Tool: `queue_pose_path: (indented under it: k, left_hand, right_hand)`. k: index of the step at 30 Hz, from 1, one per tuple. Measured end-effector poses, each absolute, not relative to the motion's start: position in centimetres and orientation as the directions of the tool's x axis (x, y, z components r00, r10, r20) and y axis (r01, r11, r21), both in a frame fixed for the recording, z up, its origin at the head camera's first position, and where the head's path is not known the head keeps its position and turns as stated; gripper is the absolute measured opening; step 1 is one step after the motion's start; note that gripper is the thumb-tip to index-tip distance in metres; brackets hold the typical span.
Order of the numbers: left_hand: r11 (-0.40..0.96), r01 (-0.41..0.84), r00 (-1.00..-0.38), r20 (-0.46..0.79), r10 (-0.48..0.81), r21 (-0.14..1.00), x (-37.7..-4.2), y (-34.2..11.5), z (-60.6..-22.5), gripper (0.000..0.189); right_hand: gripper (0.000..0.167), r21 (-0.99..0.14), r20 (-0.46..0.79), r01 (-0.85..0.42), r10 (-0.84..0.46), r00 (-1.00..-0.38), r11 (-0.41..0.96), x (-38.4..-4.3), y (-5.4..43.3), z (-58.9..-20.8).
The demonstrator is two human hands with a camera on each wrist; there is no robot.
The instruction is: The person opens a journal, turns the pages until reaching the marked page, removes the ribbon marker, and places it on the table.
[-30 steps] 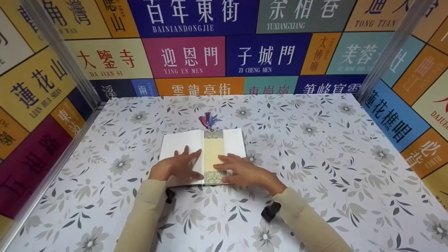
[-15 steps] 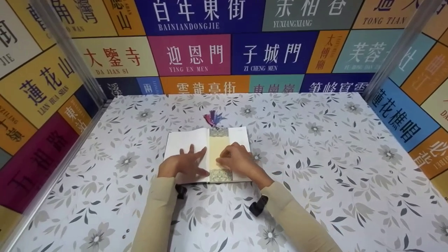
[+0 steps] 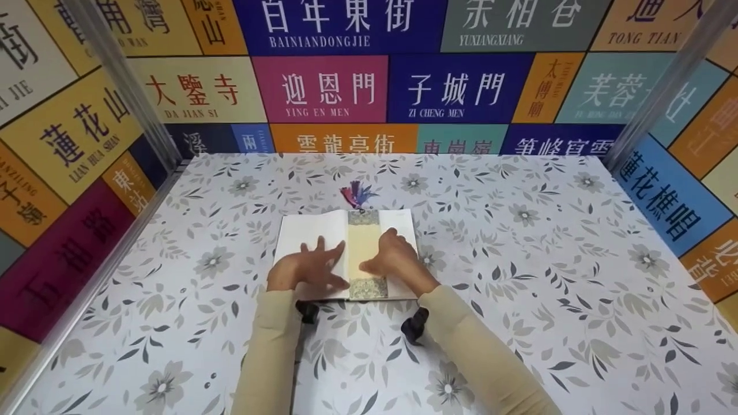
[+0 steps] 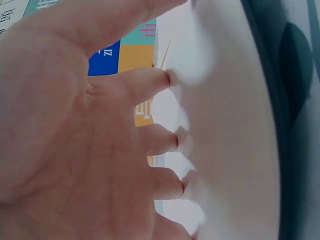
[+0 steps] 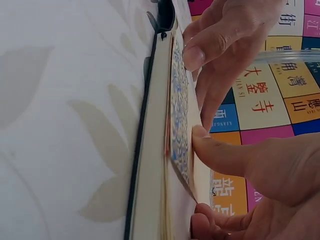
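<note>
An open book (image 3: pixel 311 227) with blank white pages lies on the table. A long bookmark (image 3: pixel 362 242), cream in the middle with patterned ends, rests on the right page along the fold; its pink-and-blue tassel (image 3: pixel 357 195) sticks out past the top edge. My left hand (image 3: pixel 311 268) is spread over the left page, its fingertips (image 4: pixel 172 140) pressing on the paper. My right hand (image 3: pixel 398 253) pinches the bookmark by its right edge, thumb (image 5: pixel 220 155) on top and curled fingers at the side. In the right wrist view that edge of the bookmark (image 5: pixel 181 115) tilts up slightly.
A white cloth (image 3: pixel 519 259) printed with grey flowers and leaves covers the table. Behind and at both sides stand panels (image 3: pixel 323 89) of coloured signs with Chinese lettering. Clear posts (image 3: pixel 130 98) rise at the back corners.
My right hand has gone from outstretched fingers over the bookmark to a pinch at its right edge. The left hand keeps its place on the left page. The head view has shifted slightly.
</note>
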State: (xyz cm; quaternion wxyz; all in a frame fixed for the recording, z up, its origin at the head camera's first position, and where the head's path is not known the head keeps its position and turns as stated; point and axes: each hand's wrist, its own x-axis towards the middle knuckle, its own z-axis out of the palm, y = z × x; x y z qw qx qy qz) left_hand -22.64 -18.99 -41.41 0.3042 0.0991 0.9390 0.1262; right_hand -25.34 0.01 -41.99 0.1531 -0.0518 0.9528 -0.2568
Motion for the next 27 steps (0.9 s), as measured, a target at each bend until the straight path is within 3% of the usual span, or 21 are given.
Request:
queue_pose_path:
  k: [5, 10, 14, 22, 25, 27]
  left_hand:
    - [0.939, 0.092, -0.797, -0.541, 0.270, 0.332, -22.6, -18.8, -41.5, 0.092]
    - [0.936, 0.050, -0.799, -0.548, 0.247, 0.349, -22.4, -19.1, -41.5, 0.093]
    - [0.933, 0.053, -0.806, -0.536, 0.251, 0.357, -22.4, -19.2, -41.5, 0.093]
    - [0.939, 0.102, -0.813, -0.516, 0.270, 0.330, -22.5, -19.0, -41.5, 0.094]
    - [0.941, 0.096, -0.814, -0.518, 0.262, 0.324, -22.6, -19.0, -41.5, 0.094]
    - [0.944, 0.090, -0.812, -0.526, 0.254, 0.317, -22.6, -19.0, -41.5, 0.094]
  right_hand:
    - [0.072, -0.428, -0.268, -0.026, -0.154, -0.951, 0.904, -25.6, -0.2, -41.6]
    - [0.061, -0.423, -0.301, -0.037, -0.179, -0.937, 0.905, -25.9, -0.2, -41.4]
    - [0.067, -0.435, -0.312, -0.058, -0.211, -0.926, 0.898, -25.9, 0.2, -41.4]
    - [0.100, -0.534, -0.333, -0.063, -0.278, -0.901, 0.843, -25.1, 1.6, -41.8]
    - [0.093, -0.571, -0.313, -0.082, -0.309, -0.898, 0.817, -24.6, 1.9, -42.0]
    - [0.074, -0.604, -0.294, -0.094, -0.330, -0.897, 0.791, -24.3, 2.1, -42.1]
